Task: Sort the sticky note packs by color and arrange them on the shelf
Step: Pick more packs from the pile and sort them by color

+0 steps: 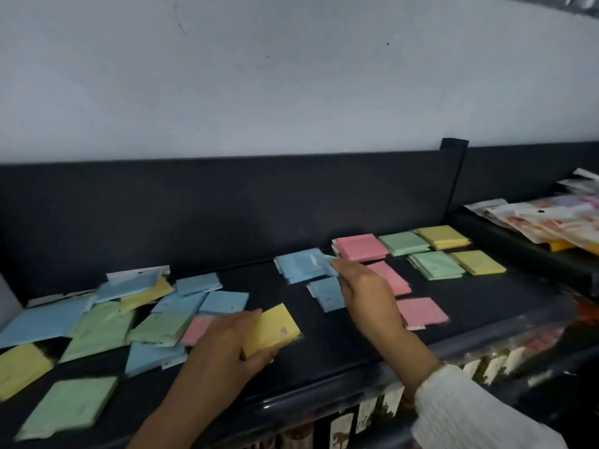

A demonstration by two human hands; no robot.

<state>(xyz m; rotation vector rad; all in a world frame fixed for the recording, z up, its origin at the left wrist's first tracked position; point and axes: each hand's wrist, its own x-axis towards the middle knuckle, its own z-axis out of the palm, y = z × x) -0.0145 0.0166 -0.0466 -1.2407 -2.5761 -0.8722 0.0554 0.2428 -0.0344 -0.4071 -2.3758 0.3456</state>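
Head view. Left hand [227, 338] grips a yellow pack [272, 330], fingers curled under its near edge, just above the black shelf [327, 348]. Right hand [363, 286] pinches what looks like a blue pack [324, 265], though blur smears it, over the blue stack [296, 268]. Right of that hand lie pink stacks [361, 247], then green stacks [436, 265], then yellow stacks [478, 262]. Left of the left hand sprawls a mixed heap of packs [107, 322], colours jumbled and overlapping.

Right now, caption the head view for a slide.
Left hand grips yellow pack; right hand pinches blue pack over blue stack.
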